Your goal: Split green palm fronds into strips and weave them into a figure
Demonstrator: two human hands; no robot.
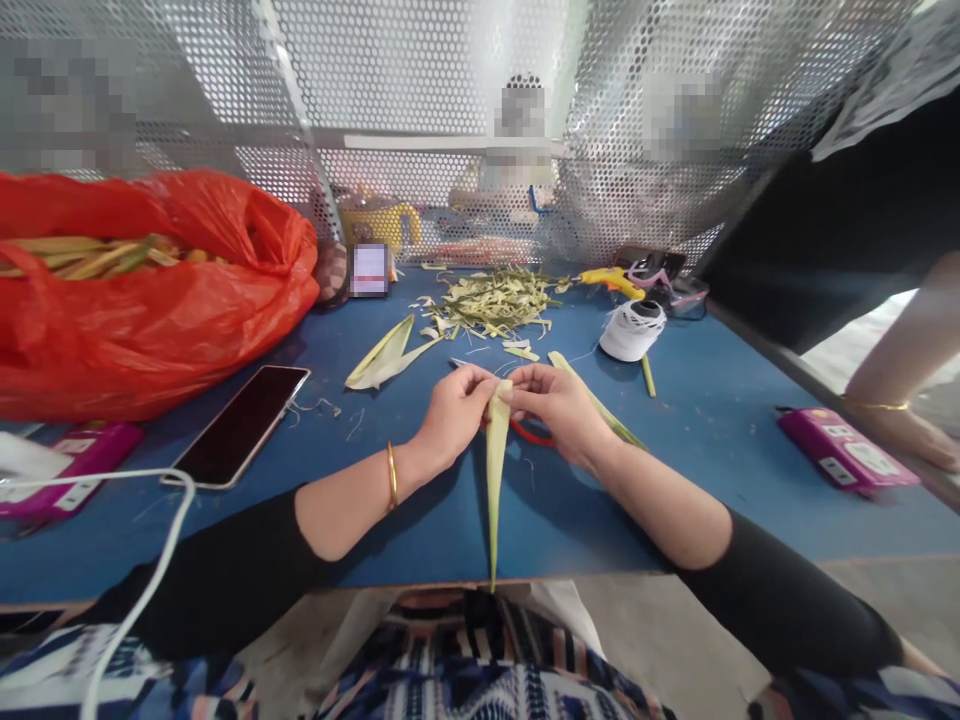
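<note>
Between my two hands a pale green strip of husk [495, 460] hangs down, its pointed tip reaching the table's front edge. My left hand [459, 410] pinches the top of the strip from the left. From the right, the fingers of my right hand [559, 405] close on the same folded top end. Partly hidden under my hands lie scissors with red handles [534, 434]. Just behind my right hand another long husk piece [600, 400] rests on the blue table [420, 545]. A wider curled husk [386, 355] lies beyond my left hand.
A red plastic bag [150, 330] of husks fills the left side, near a dark phone [244, 425]. Husk scraps [499, 300] are heaped at the back. A white thread spool [632, 330] and yellow glue gun [611, 281] stand right. Another person's hand [911, 425] rests beside a purple packet [844, 448].
</note>
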